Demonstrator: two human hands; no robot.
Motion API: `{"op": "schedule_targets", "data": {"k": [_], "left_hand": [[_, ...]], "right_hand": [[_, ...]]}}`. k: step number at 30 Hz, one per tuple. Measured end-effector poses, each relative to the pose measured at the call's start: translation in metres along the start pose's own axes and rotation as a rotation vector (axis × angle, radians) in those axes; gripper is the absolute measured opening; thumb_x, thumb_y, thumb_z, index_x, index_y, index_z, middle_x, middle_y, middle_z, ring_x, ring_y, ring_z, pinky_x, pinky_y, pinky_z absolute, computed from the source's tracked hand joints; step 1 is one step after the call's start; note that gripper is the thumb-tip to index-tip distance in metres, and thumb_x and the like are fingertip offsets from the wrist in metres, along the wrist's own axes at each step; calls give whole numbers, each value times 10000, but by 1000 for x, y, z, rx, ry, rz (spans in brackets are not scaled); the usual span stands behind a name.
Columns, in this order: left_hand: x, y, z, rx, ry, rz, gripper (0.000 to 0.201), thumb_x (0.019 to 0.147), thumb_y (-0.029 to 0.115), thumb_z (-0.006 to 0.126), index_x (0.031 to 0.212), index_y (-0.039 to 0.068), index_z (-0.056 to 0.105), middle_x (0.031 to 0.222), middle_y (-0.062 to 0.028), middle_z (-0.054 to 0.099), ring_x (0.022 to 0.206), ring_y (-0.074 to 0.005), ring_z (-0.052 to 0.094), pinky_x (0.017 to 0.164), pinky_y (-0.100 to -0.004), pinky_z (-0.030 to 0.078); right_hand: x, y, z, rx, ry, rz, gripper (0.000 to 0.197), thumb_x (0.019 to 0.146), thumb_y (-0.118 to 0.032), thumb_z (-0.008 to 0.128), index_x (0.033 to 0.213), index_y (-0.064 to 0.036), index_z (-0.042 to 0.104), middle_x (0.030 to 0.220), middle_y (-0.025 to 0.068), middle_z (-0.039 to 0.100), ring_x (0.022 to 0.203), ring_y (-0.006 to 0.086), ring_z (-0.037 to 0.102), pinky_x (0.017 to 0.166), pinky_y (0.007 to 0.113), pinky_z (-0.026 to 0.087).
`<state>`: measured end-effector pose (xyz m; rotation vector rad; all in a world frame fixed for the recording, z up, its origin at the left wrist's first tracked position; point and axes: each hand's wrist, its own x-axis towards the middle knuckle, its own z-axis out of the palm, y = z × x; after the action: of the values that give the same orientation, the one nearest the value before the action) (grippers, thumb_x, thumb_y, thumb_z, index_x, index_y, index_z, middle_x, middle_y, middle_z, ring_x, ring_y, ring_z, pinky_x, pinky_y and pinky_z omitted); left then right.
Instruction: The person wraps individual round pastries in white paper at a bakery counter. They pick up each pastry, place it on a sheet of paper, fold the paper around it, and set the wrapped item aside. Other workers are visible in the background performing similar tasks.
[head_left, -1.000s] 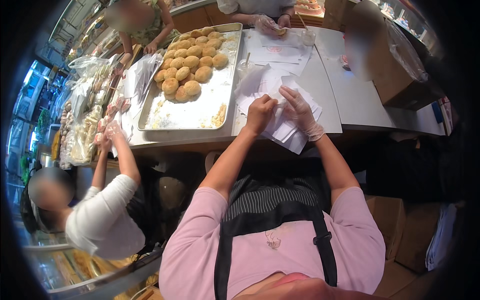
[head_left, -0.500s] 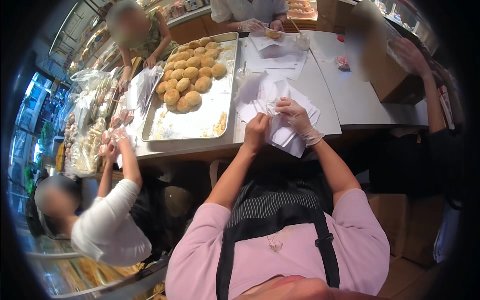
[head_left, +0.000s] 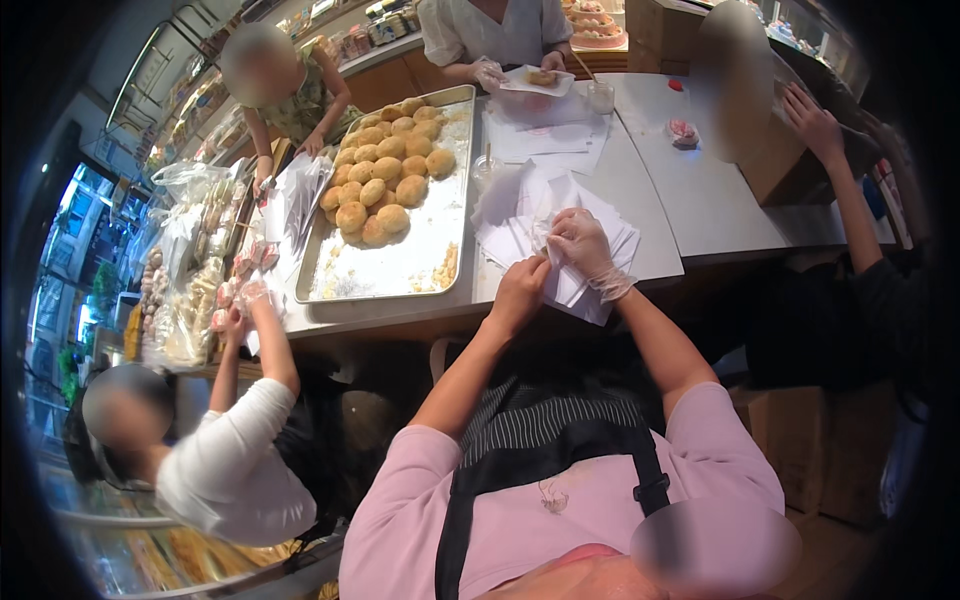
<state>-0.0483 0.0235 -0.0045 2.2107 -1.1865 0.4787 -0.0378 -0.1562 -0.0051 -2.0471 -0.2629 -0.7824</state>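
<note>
My bare left hand (head_left: 520, 294) and plastic-gloved right hand (head_left: 584, 243) curl nearly closed over the white paper pile (head_left: 507, 222) on the counter (head_left: 648, 205) — what they pinch, I can't tell. If my glove drags, loose sheets could slide off the edge.

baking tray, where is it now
In the head view, the baking tray lies on the table, up and left of the person's left hand.

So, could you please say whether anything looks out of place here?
Two things: the right hand wears a clear glove while the left hand looks bare, an odd mismatch; and loose crumbs litter the near end of the tray untidily.
</note>
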Motion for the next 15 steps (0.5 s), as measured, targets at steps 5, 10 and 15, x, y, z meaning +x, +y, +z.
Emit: {"op": "schedule_targets", "data": {"k": [5, 10, 15], "left_hand": [[35, -5, -13, 101, -100, 50, 149, 798, 28, 547, 925, 61, 620, 865, -101, 644, 762, -293, 649, 666, -383, 520], [72, -21, -20, -45, -135, 88, 52, 822, 83, 620, 851, 74, 662, 773, -91, 654, 713, -278, 660, 615, -367, 524], [72, -38, -10, -263, -90, 34, 40, 805, 48, 662, 842, 49, 678, 792, -99, 689, 733, -248, 689, 642, -321, 540]], "right_hand": [[0, -8, -3, -37, -28, 10, 35, 701, -49, 697, 713, -39, 665, 875, 92, 653, 853, 278, 611, 748, 364, 502], [1, 13, -15, -17, -192, -110, 182, 744, 13, 597, 891, -58, 678, 999, 90, 646, 1017, 302, 599, 852, 362, 500], [-9, 16, -26, 49, -371, -35, 349, 808, -55, 619, 1156, -65, 624, 1269, 111, 574, 1336, 351, 395, 1071, 400, 381]]}}
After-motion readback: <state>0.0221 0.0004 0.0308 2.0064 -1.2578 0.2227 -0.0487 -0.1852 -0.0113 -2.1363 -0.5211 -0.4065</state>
